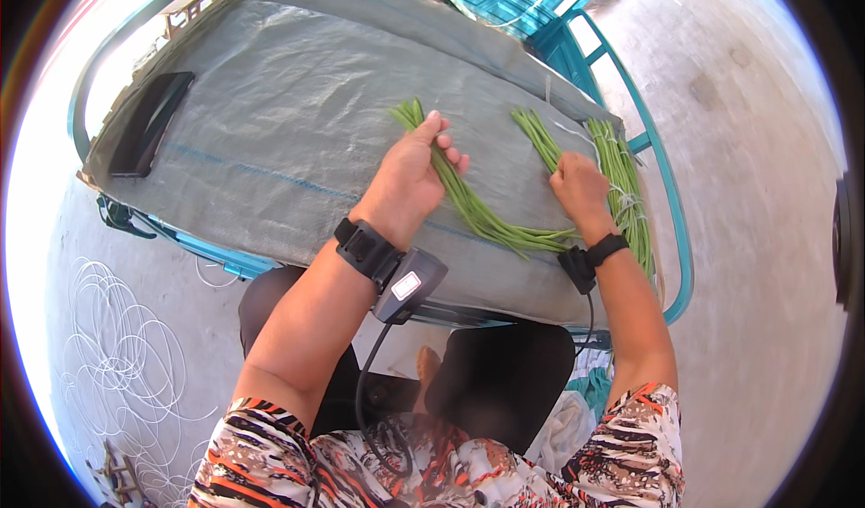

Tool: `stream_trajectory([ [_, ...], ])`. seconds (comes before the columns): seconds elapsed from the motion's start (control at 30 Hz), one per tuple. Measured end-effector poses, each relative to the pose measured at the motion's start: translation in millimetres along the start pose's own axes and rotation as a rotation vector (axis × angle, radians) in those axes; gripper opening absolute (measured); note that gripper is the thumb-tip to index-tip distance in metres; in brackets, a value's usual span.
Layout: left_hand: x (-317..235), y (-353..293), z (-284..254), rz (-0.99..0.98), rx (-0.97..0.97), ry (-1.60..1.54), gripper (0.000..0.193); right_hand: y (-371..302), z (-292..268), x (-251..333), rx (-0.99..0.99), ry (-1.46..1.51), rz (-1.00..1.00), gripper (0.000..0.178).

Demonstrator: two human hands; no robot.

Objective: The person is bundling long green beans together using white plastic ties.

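Observation:
My left hand (pixel 416 161) is closed around a bunch of long, thin green stalks (pixel 468 206). Their upper ends stick out above the thumb, and the rest curves down and right toward my right wrist. My right hand (pixel 581 188) is curled shut over a second, smaller bunch of green stalks (pixel 535 134), whose upper ends point up and left. The palm side of that hand is hidden. Just right of it lies a thicker bundle of the same stalks (pixel 623 192), bound with white ties. All of them are on a grey woven sheet (pixel 297 120).
A dark flat phone or tablet (pixel 151 125) lies at the sheet's left end. Teal metal rails (pixel 671 201) edge the cart bed. Loose white cord (pixel 117 355) is coiled on the floor at left. Strapped to my wrists are black devices (pixel 410 284) with cables.

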State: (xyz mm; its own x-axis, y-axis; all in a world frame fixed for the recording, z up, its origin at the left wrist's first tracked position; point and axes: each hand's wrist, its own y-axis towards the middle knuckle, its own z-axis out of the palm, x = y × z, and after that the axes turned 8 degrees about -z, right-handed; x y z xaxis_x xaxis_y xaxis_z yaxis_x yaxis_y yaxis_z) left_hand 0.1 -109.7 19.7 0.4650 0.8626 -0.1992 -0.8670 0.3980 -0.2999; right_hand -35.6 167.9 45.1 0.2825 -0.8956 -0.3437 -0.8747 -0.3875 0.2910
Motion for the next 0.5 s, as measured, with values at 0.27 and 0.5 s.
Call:
stream_trajectory([
  [0.27, 2.6, -1.6, 1.2, -0.014, 0.072, -0.018, 0.019, 4.0, -37.4, 38.0, -0.164, 0.555, 0.279, 0.016],
  [0.5, -0.4, -4.5, 3.6, 0.013, 0.072, 0.012, 0.025, -15.7, -80.3, 116.0, -0.281, 0.929, 0.154, 0.012],
])
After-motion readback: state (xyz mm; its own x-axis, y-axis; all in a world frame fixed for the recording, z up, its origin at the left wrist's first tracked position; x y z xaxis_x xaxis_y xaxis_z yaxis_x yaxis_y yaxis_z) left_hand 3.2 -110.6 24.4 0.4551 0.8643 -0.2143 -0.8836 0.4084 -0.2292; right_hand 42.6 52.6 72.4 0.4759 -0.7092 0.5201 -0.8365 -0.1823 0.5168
